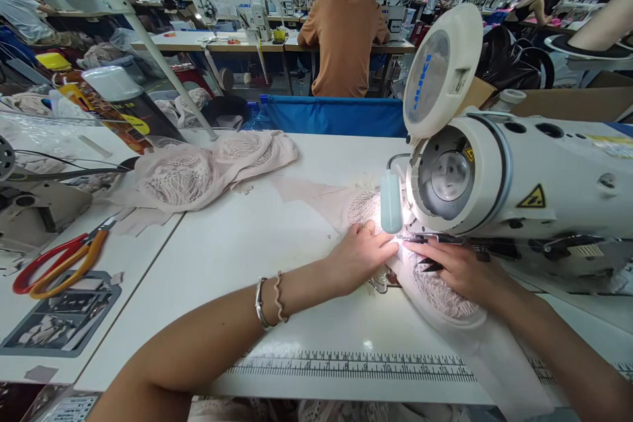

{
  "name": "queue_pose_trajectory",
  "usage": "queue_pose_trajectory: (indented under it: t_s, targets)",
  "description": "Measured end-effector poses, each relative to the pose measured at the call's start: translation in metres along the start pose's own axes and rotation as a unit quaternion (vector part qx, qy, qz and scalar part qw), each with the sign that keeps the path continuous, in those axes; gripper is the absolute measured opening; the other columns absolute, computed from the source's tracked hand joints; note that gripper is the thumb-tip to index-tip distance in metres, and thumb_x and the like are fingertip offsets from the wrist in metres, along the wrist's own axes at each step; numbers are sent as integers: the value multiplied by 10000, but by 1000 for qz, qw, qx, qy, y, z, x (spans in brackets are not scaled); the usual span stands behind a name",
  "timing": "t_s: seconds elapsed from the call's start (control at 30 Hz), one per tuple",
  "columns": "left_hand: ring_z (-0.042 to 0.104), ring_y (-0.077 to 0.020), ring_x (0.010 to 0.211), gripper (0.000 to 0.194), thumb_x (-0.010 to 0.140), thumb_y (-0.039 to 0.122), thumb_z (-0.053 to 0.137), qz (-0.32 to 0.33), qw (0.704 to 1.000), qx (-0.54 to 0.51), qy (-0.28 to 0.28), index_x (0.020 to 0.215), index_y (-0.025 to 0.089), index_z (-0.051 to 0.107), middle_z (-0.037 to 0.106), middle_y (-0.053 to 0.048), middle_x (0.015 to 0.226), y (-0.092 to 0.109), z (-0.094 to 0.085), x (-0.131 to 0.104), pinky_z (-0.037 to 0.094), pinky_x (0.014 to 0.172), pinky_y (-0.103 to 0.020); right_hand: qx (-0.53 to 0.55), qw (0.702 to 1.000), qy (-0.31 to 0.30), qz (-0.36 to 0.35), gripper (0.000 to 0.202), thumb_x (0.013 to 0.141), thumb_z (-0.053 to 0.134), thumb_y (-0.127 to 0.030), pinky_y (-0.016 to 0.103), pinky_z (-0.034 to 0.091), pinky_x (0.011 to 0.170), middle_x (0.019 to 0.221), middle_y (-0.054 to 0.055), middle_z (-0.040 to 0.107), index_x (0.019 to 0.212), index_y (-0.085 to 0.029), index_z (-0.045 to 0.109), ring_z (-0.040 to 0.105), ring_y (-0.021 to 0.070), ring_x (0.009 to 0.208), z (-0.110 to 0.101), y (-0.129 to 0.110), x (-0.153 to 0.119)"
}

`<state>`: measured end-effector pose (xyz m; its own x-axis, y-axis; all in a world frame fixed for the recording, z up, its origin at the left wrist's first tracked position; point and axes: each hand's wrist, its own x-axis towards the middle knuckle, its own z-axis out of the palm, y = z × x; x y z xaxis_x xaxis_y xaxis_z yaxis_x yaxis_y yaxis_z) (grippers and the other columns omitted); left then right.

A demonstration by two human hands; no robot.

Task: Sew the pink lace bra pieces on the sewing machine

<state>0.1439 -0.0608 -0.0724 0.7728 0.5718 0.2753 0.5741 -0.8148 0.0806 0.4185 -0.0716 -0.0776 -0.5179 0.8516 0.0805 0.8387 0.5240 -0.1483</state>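
Note:
A pale pink lace bra (445, 300) lies under the head of a white sewing machine (548, 171), its band trailing over the table's front edge. My left hand (363, 254) rests on the fabric just left of the needle area, fingers stretched toward it. On the other side, my right hand (457, 267) lies over the lace cup with fingers extended, partly hidden beneath the machine head. Both hands touch the fabric close to the lit stitching spot. A pale green lamp (391, 203) hangs right above my left fingertips. The needle itself is hard to make out.
Another lace bra (182, 175) lies at the back left. Red-and-orange-handled cutters (66, 264) rest on a grey printed mat (64, 316). Spray cans (131, 99) stand behind. A ruler strip (346, 364) runs along the front edge. A co-worker (345, 33) sits ahead, back turned.

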Motion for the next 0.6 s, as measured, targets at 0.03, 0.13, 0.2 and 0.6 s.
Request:
queue_pose_trajectory:
  t_s: [0.03,0.13,0.2,0.6]
  targets:
    - [543,-201,828,149,969,89,508,-1,1000,-4,-6,1039,171,611,684,-67,1052,-3,-1,1,346,695,-328,7,1000,-5,-6,660,746,470,-85,339,588,946,1186,-11,768,1292,-377,696,696,233,1157,-1,-2,1]
    - [535,-206,864,218,946,26,486,-7,1000,-14,-15,991,189,625,690,-40,1003,-9,-3,5,344,709,-323,24,1000,-2,-6,615,759,479,-118,347,584,936,1124,4,779,1279,-366,694,708,237,1110,-4,-7,4]
    - [531,-227,914,190,950,56,516,-5,1000,-19,-13,1000,195,637,695,-43,996,-12,-1,6,358,741,-330,28,1000,8,2,553,779,469,-137,345,592,881,1047,19,787,1233,-345,707,728,230,1017,-3,-11,5]
    - [551,-244,884,222,950,14,451,-25,999,28,7,957,146,629,667,-104,929,5,-6,5,422,746,-358,0,984,57,171,140,841,591,-387,269,494,497,733,10,750,808,-295,693,672,199,596,7,-19,7]
